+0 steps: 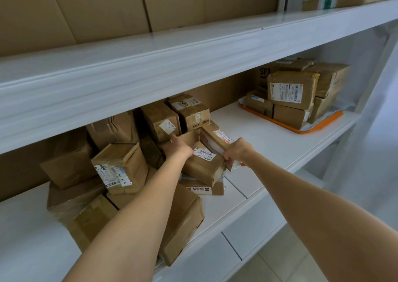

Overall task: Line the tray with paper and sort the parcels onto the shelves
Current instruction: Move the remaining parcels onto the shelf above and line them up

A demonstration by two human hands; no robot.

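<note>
Near pile: loose brown cardboard parcels (120,167) heaped on the shelf from 7 to 10 o'clock, some tilted and leaning on one another.
Left hand (179,148): at the centre, laid on the heap with its forefinger straight against a box; the other fingers are hidden, so whether it grips cannot be told.
Right hand (239,150): just right of centre, fingers curled round the near end of a small brown parcel with a white barcode label (215,139), which lies at the heap's right edge.
Far tray: flat orange plastic tray (301,131) at 2 o'clock, well apart from the heap, with white paper (323,120) showing under its load of stacked labelled boxes (288,92).
Done: the tray appears lined and already carries several parcels.
Left: most of the heap looks unsorted, so the larger share of the sorting likely remains.
Surface: white metal shelf board (258,131), smooth, with another white shelf (150,66) above at 12 o'clock.
Room: plain brown cardboard sheets (107,12) stand behind the upper shelf; pale floor tiles (280,266) at 5 o'clock.
</note>
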